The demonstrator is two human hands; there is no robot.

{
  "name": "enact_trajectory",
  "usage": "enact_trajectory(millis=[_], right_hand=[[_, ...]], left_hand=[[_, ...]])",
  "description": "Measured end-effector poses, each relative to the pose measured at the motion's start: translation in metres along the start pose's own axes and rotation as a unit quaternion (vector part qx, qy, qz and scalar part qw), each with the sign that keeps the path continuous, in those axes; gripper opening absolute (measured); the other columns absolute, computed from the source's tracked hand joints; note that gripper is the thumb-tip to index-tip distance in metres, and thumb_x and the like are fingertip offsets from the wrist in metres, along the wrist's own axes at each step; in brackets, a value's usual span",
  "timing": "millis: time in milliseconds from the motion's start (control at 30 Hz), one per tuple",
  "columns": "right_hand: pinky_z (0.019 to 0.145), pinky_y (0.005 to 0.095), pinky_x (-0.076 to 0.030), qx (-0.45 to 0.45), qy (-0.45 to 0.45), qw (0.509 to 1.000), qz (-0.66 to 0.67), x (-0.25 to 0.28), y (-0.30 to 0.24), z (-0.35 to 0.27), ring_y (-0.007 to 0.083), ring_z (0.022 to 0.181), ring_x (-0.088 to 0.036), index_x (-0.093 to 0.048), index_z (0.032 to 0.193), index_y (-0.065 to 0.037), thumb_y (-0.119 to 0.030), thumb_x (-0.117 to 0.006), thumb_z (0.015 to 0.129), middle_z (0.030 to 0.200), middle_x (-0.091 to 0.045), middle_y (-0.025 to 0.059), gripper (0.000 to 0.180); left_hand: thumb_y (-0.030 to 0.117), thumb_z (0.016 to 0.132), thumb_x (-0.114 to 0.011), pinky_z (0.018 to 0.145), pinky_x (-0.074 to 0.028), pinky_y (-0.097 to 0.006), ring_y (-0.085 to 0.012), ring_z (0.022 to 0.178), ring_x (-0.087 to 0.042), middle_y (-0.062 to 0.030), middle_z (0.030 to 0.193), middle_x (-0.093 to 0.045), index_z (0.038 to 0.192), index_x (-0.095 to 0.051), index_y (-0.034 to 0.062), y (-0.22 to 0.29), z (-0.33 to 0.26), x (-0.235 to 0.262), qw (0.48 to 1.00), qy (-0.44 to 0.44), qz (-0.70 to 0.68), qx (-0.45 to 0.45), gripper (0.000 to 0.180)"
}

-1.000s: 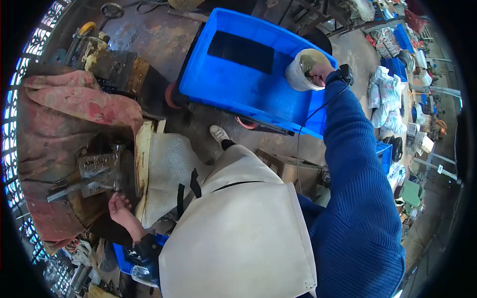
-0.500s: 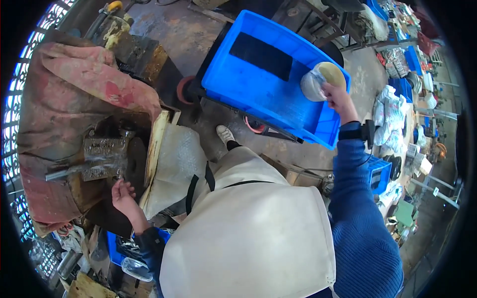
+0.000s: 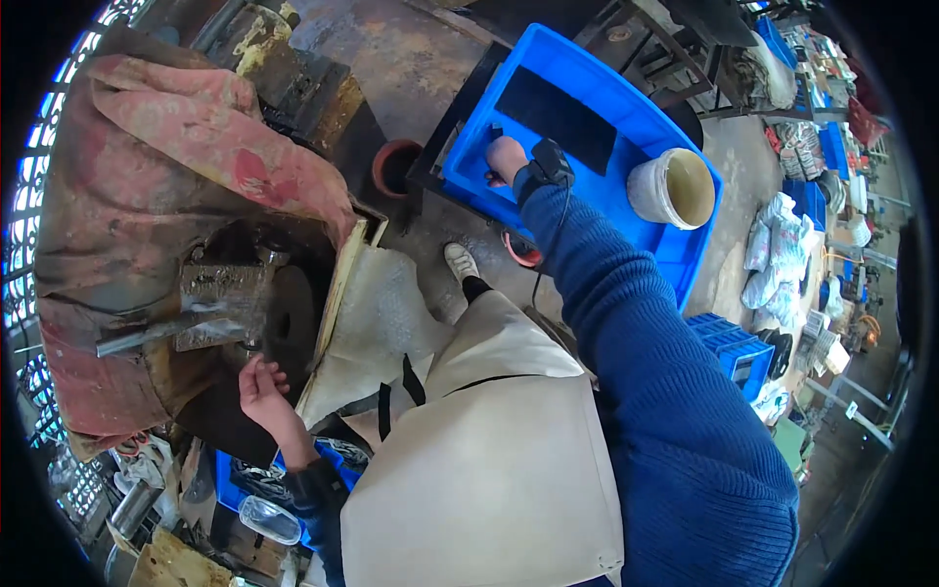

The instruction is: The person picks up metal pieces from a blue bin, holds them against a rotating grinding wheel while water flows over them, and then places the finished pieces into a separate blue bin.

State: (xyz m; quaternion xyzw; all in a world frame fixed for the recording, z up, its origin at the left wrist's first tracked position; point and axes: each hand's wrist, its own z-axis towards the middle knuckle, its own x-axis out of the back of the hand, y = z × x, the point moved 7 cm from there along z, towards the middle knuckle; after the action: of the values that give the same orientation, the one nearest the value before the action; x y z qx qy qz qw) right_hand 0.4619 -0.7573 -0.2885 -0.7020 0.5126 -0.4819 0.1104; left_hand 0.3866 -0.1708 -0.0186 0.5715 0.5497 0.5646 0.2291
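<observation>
Over at the blue bin's (image 3: 626, 127) near edge, right hand (image 3: 506, 159) had let go of the white bucket (image 3: 672, 188), fingers now curled inside; left hand (image 3: 260, 383) stayed open by the machine (image 3: 230, 308).

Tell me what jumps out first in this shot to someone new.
The big blue plastic bin at top centre, with the right hand reaching onto its floor and a cream bucket standing at its right end. On the left, a stained red cloth drapes over a dark, rusty machine, and the left hand rests at the machine's lower edge. A pale apron fills the bottom centre.
</observation>
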Motion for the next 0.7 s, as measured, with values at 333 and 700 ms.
enact_trajectory(millis=[333, 700], right_hand=[[0.051, 0.0463, -0.059, -0.102, -0.02, 0.988, -0.117, -0.002, -0.025, 0.019, 0.0368, 0.07, -0.071, -0.06, 0.097, 0.012, -0.015, -0.061, 0.089, 0.09, -0.07, 0.025, 0.028], [0.061, 0.0383, -0.057, -0.048, -0.015, 0.971, -0.233, -0.019, -0.008, 0.05, 0.0299, 0.073, -0.072, -0.067, 0.094, 0.001, -0.032, -0.073, 0.077, 0.086, -0.072, 0.0165, 0.038]], left_hand=[[0.014, 0.095, -0.058, 0.052, -0.039, -0.018, -0.0041, 0.064, -0.053, 0.0006, 0.082, -0.064, 0.104, -0.066, 0.0082, 0.001, -0.001, 0.001, 0.999, 0.015, 0.012, 0.029, 0.014], [0.013, 0.095, -0.057, 0.052, -0.039, -0.017, -0.0043, 0.064, -0.054, 0.0002, 0.082, -0.064, 0.105, -0.065, 0.0077, 0.001, 0.002, -0.003, 1.0, 0.005, 0.018, 0.014, 0.014]])
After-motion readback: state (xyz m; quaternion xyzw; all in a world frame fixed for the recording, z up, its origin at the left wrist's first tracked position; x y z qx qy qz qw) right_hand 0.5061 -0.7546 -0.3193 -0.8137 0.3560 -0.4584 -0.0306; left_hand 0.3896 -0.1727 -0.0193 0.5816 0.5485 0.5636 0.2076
